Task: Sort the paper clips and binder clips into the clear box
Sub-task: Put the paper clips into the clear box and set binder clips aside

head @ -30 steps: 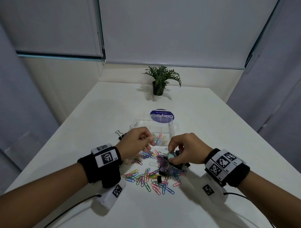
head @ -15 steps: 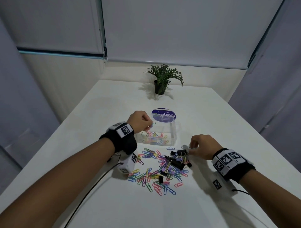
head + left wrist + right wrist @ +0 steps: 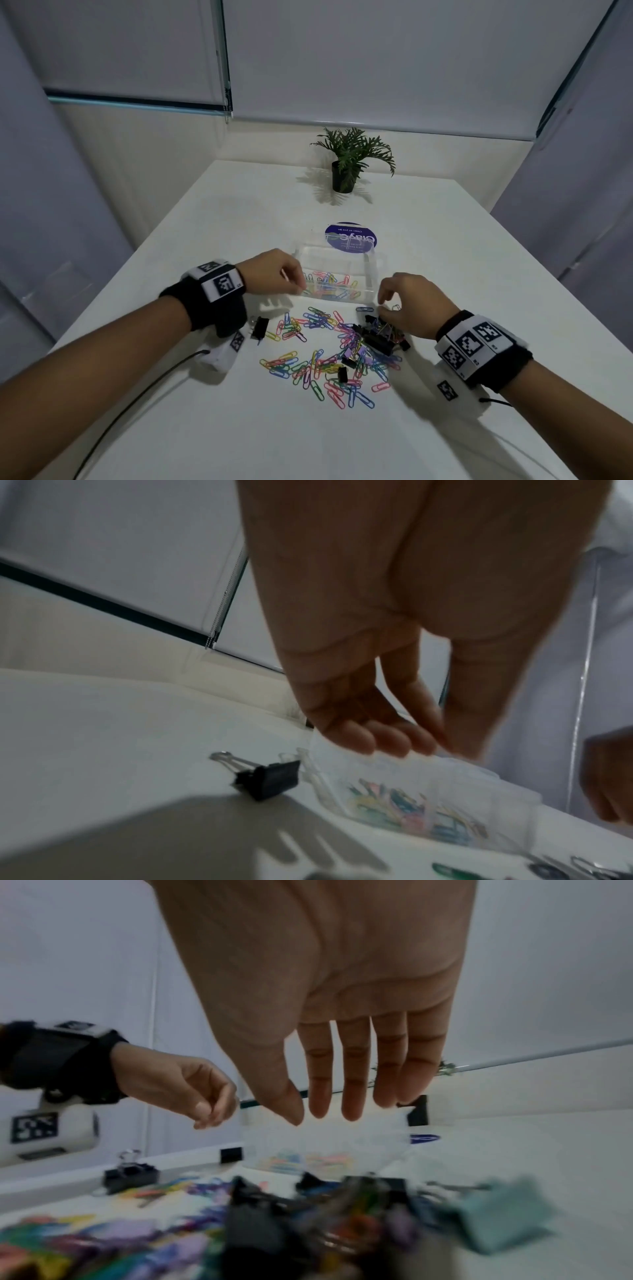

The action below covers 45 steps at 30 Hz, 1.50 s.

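The clear box [image 3: 375,270] stands mid-table with several coloured paper clips [image 3: 329,287] in its near compartment. My left hand [image 3: 301,284] hovers at the box's near left corner, fingers loosely curved and empty, as the left wrist view [image 3: 411,745] shows. My right hand [image 3: 385,305] hangs over a tangle of black binder clips [image 3: 380,337], fingers straight and empty [image 3: 325,1112]. Loose paper clips [image 3: 318,363] lie spread in front of the box. A teal binder clip [image 3: 500,1215] lies at the pile's right. One black binder clip [image 3: 259,327] [image 3: 267,777] lies apart, under my left wrist.
A small potted plant [image 3: 346,164] stands at the table's far end. A round blue label [image 3: 351,236] lies just behind the box. Cables [image 3: 137,387] trail from both wrist cameras across the near table. Curtains flank the table.
My left hand went from the pile to over the box, then drew back to its near left corner, empty. My right hand no longer holds the teal binder clip and hovers open.
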Each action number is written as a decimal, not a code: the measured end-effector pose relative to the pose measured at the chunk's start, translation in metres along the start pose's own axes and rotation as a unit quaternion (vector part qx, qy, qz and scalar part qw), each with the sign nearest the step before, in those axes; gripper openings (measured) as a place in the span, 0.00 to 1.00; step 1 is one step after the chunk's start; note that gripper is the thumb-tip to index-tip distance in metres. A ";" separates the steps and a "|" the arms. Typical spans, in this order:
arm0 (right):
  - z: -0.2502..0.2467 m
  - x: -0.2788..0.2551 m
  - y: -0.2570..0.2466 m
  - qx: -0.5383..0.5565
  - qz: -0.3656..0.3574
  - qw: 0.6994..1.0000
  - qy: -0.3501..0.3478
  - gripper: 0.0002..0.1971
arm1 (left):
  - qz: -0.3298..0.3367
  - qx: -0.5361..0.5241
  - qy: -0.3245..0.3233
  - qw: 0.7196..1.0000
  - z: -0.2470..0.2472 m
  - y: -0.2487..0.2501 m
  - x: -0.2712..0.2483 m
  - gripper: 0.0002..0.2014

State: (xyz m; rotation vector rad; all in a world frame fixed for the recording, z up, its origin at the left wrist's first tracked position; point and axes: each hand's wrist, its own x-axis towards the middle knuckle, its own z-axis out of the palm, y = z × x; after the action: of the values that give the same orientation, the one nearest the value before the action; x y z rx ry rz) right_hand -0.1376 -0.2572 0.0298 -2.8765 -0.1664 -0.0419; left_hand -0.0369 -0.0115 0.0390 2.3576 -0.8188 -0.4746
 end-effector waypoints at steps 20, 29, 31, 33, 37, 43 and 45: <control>0.058 0.028 -0.131 0.044 -0.115 0.988 -0.087 0.16 | -0.058 0.144 0.013 0.988 0.010 -0.033 -0.067 0.12; 0.052 0.035 -0.116 0.155 -0.078 0.982 -0.068 0.12 | -0.047 0.063 0.109 0.991 0.008 -0.017 -0.064 0.08; 0.051 0.034 -0.113 0.157 -0.080 0.982 -0.071 0.12 | -0.040 0.069 0.114 0.990 0.006 -0.014 -0.065 0.09; 0.051 0.033 -0.111 0.173 -0.073 0.980 -0.071 0.13 | -0.027 0.081 0.123 0.989 0.004 -0.011 -0.066 0.10; 0.049 0.033 -0.109 0.230 -0.051 0.970 -0.064 0.09 | 0.026 0.183 0.154 0.971 -0.004 0.005 -0.068 0.10; 0.046 0.036 -0.107 0.306 -0.022 0.951 -0.037 0.16 | 0.081 0.194 0.208 0.955 -0.012 0.021 -0.070 0.09; 0.043 0.036 -0.106 0.305 -0.027 0.952 -0.027 0.10 | 0.078 0.184 0.212 0.957 -0.013 0.021 -0.068 0.10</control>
State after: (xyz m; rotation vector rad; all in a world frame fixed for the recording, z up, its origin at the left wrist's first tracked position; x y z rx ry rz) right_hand -0.1137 -0.1403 0.0169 -2.2560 -0.2233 0.0676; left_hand -0.0911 0.0248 0.0713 2.5628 -0.9325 0.2697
